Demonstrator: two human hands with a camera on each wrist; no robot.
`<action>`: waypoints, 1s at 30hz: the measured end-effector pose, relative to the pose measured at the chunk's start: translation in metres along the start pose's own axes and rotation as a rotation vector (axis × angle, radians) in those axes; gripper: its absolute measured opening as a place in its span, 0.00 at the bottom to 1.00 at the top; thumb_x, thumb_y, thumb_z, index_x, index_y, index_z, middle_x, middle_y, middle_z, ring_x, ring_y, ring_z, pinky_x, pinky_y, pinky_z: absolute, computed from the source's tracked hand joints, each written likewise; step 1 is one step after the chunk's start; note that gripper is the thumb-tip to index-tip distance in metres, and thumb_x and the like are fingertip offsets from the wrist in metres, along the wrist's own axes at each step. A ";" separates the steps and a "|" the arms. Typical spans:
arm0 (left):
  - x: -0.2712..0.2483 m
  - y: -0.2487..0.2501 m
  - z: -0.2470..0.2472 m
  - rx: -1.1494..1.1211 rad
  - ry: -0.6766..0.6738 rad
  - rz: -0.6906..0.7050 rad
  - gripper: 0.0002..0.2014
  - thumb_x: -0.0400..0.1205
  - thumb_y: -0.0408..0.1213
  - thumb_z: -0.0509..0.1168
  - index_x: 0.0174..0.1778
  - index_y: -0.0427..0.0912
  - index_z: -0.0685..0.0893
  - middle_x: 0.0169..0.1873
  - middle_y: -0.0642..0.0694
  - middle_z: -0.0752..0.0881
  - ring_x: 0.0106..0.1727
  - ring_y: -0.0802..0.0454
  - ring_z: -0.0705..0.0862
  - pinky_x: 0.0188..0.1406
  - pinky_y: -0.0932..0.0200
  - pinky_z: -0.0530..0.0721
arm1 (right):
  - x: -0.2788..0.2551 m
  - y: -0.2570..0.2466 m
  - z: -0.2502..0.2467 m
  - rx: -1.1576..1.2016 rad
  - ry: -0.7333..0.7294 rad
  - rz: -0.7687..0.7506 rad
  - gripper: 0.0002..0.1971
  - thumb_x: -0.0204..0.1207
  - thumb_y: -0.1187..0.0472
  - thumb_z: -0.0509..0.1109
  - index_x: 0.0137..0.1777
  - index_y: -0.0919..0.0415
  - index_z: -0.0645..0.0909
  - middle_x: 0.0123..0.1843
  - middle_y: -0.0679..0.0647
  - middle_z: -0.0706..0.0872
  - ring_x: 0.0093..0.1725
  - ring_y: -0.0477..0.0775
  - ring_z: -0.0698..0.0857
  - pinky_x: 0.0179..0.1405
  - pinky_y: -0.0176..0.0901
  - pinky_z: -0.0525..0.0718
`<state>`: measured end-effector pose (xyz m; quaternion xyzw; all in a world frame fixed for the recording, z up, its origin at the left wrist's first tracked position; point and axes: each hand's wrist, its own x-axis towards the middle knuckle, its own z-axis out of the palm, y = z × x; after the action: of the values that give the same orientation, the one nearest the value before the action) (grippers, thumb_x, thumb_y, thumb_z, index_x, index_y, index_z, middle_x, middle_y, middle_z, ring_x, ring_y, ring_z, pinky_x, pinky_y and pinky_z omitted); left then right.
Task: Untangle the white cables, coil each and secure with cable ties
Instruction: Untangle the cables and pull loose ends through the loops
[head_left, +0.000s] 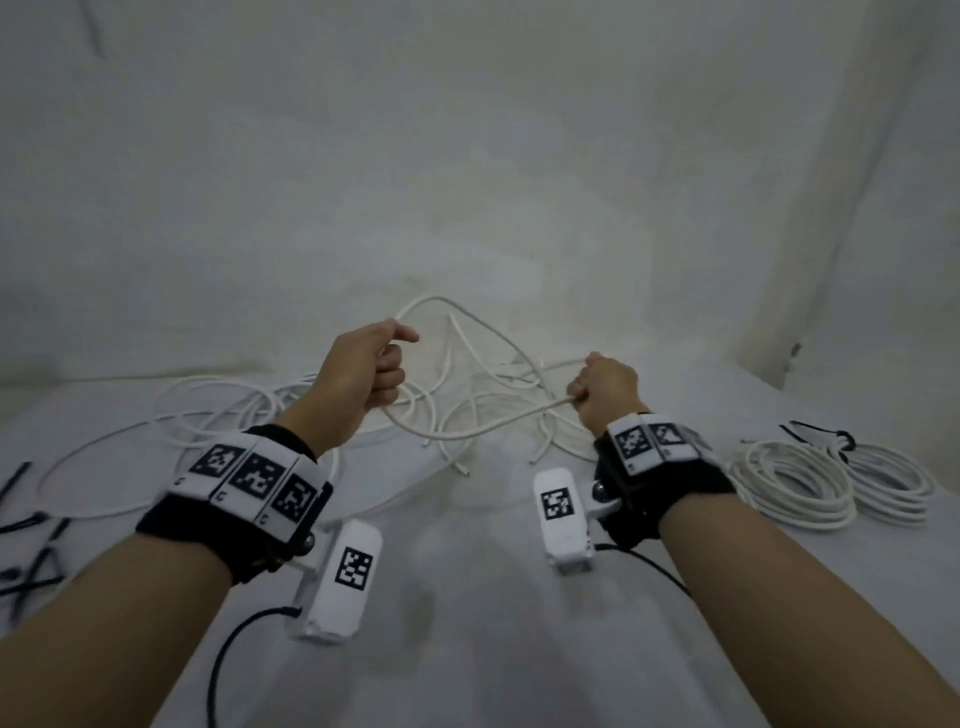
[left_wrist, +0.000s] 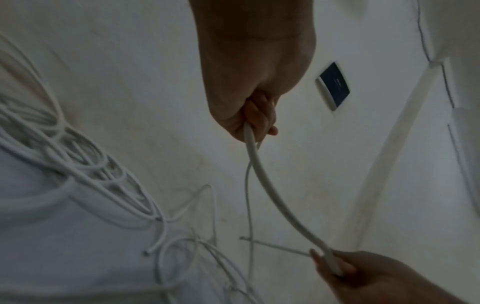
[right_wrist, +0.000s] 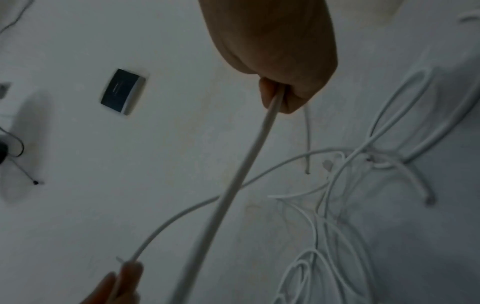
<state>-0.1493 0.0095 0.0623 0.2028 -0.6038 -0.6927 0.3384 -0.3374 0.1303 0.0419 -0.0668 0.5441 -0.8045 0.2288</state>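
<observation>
A tangle of white cables (head_left: 467, 395) lies on the white table (head_left: 467, 597) ahead of me. My left hand (head_left: 371, 371) is raised above it, fingers curled round one white cable (head_left: 467, 434) that sags in a slack curve across to my right hand (head_left: 602, 389), which grips the same cable in a fist. The left wrist view shows that cable (left_wrist: 262, 179) leaving my left hand (left_wrist: 257, 115) and ending in the right hand's fingers (left_wrist: 337, 265). In the right wrist view the cable (right_wrist: 244, 168) runs down out of my right hand (right_wrist: 283, 96).
Two tied white coils (head_left: 836, 483) rest at the right of the table. Black cable ties (head_left: 31, 540) lie scattered at the left edge. Loose white loops (head_left: 208, 415) spread on the left. A dark wall panel (right_wrist: 123, 91) sits on the wall behind.
</observation>
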 end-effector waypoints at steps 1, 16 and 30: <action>-0.004 0.002 -0.013 0.034 0.021 0.002 0.14 0.89 0.38 0.49 0.41 0.39 0.76 0.13 0.57 0.61 0.13 0.62 0.57 0.11 0.71 0.55 | 0.000 -0.004 -0.001 0.011 -0.024 -0.021 0.12 0.75 0.75 0.50 0.35 0.61 0.68 0.16 0.53 0.67 0.07 0.41 0.64 0.11 0.31 0.61; -0.059 0.035 -0.051 0.388 -0.377 0.006 0.18 0.87 0.40 0.51 0.51 0.37 0.86 0.23 0.52 0.61 0.22 0.57 0.59 0.21 0.66 0.58 | -0.091 0.009 0.063 -1.256 -0.761 -1.461 0.21 0.83 0.57 0.57 0.75 0.58 0.71 0.54 0.60 0.85 0.49 0.61 0.82 0.49 0.56 0.80; -0.077 0.043 -0.059 0.115 -0.384 -0.155 0.20 0.84 0.45 0.51 0.51 0.35 0.84 0.37 0.39 0.90 0.34 0.45 0.89 0.36 0.56 0.86 | -0.087 0.005 0.073 -1.324 -0.675 -1.713 0.24 0.82 0.50 0.52 0.78 0.49 0.66 0.59 0.56 0.83 0.53 0.57 0.83 0.53 0.54 0.79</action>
<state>-0.0459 0.0216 0.0827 0.1321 -0.6781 -0.7071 0.1508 -0.2323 0.1050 0.0787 -0.7388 0.5482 -0.1911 -0.3424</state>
